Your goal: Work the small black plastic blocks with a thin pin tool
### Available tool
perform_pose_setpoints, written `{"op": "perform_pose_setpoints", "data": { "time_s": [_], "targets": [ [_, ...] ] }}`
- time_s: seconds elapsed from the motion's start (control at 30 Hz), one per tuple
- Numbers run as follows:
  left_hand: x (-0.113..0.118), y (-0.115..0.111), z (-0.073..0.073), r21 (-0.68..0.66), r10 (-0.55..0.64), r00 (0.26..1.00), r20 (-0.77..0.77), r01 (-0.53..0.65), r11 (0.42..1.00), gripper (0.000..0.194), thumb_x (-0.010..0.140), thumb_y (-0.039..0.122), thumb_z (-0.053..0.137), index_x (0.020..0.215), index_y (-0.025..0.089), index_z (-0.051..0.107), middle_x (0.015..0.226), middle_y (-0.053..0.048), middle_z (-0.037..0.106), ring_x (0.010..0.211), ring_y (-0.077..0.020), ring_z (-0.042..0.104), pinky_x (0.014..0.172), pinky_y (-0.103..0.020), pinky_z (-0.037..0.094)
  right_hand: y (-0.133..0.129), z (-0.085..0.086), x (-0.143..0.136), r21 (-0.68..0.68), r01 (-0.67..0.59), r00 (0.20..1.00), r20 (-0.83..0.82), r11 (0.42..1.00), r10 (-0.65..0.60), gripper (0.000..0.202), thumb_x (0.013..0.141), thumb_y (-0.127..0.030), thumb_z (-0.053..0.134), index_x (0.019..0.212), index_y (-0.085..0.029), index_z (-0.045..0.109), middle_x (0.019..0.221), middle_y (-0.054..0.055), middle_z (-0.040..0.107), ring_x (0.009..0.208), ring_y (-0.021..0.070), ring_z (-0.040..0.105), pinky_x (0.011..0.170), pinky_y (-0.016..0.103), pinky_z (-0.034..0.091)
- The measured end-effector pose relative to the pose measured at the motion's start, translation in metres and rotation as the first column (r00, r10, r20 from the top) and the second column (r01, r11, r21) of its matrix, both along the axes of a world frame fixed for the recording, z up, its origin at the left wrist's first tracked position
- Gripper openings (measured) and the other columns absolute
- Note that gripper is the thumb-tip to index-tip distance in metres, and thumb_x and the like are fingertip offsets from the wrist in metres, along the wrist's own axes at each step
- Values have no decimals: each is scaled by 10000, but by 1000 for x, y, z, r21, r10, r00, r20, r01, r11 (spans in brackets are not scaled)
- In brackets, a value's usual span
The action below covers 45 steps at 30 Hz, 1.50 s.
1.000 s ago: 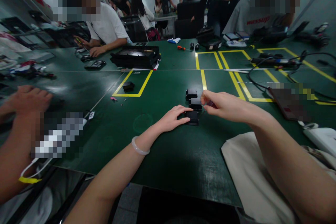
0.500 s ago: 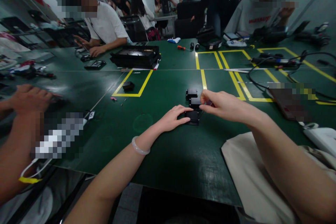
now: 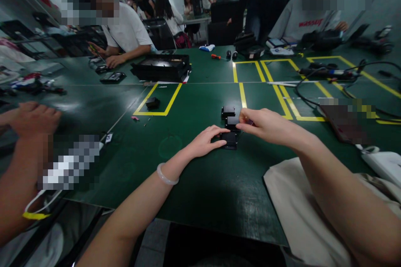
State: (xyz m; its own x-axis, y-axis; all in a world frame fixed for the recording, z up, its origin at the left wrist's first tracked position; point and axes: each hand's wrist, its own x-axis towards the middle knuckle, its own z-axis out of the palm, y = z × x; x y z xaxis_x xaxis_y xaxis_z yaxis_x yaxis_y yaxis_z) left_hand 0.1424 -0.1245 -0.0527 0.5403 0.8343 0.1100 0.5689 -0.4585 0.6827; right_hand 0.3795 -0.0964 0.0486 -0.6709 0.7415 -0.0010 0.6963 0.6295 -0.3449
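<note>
Three small black blocks stand in a rough column on the green table (image 3: 200,183): a far block (image 3: 228,111), a middle block (image 3: 232,122) and a near block (image 3: 229,139). My left hand (image 3: 208,141) has its thumb and fingers apart around the left side of the near block, touching it. At the right end of the middle block is my right hand (image 3: 255,122), its fingers curled and pinched together. What the pinch holds, if anything, is too small and hidden to name.
A black tray (image 3: 161,66) and a small black part (image 3: 152,102) lie left of centre. An orange screwdriver (image 3: 216,56) is farther back. Cables (image 3: 297,87) and a beige cloth (image 3: 291,196) are right. Another person's hand (image 3: 36,121) is left.
My right hand has shifted very slightly left, still pinched. My left hand and the black blocks look the same. The person at the far left has moved their hand slightly.
</note>
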Motion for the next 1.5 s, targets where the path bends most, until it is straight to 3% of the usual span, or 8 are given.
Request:
{"op": "perform_pose_setpoints", "data": {
  "time_s": [0.23, 0.5, 0.7, 0.93, 1.17, 1.33, 1.5],
  "targets": [
    [0, 0, 0, -14, -3, 1000, 14, 3, 1000, 402, 942, 422, 511, 1321, 287, 520, 1163, -51, 542, 1013, -204, 555, 917, -343, 433, 1, -1, 3, -18, -37, 999, -8, 999, 36, 113, 877, -314, 470, 960, -239, 456, 732, -7, 582, 610, 145, 492, 544, 259, 270],
    [0, 0, -1, -22, 3, 1000, 15, -3, 1000, 411, 943, 428, 509, 1329, 288, 512, 1161, -46, 536, 998, -194, 559, 899, -327, 437, -2, 0, -2, 20, 5, 1000, 20, 1000, -6, 159, 918, -370, 414, 846, -235, 454, 693, -1, 552, 599, 146, 477, 539, 264, 245],
    [-1, 1, -2, -10, -3, 1000, 9, 3, 1000, 405, 942, 422, 511, 1321, 280, 517, 1147, -46, 533, 979, -186, 562, 871, -311, 438, -1, 0, 1, -4, -29, 1000, -3, 1000, 29, 137, 874, -296, 458, 995, -234, 455, 737, -5, 579, 608, 145, 491, 550, 259, 272],
    [-1, 1, -1, -24, -8, 1000, 15, 9, 1000, 414, 946, 436, 500, 1328, 277, 509, 1156, -47, 530, 974, -186, 567, 879, -315, 440, -2, 0, -3, 33, 24, 998, 50, 999, -25, 173, 911, -378, 444, 826, -230, 473, 693, 5, 570, 585, 145, 480, 530, 263, 234],
    [0, 1, -1, -27, 1, 1000, 10, 0, 1000, 411, 943, 428, 505, 1327, 282, 510, 1154, -51, 531, 966, -185, 570, 880, -322, 445, -2, 0, 0, 7, -57, 998, -13, 998, 57, 110, 898, -316, 455, 972, -236, 472, 745, 2, 596, 613, 147, 501, 543, 254, 270],
    [0, 0, 1, -32, -1, 1000, 8, 2, 999, 411, 943, 425, 505, 1330, 285, 507, 1151, -52, 531, 961, -186, 572, 871, -324, 448, -5, 1, -4, 85, 46, 997, 59, 995, -51, 200, 927, -405, 414, 870, -232, 495, 690, 15, 580, 598, 161, 496, 531, 267, 242],
    [-1, 0, 0, -26, -7, 1000, 21, 7, 1000, 399, 944, 422, 513, 1319, 285, 516, 1138, -42, 527, 936, -173, 578, 853, -313, 446, -5, 1, -2, 38, -10, 1000, 26, 999, 9, 109, 906, -310, 419, 974, -238, 461, 740, 4, 585, 606, 150, 497, 537, 258, 258]
  ]
}}
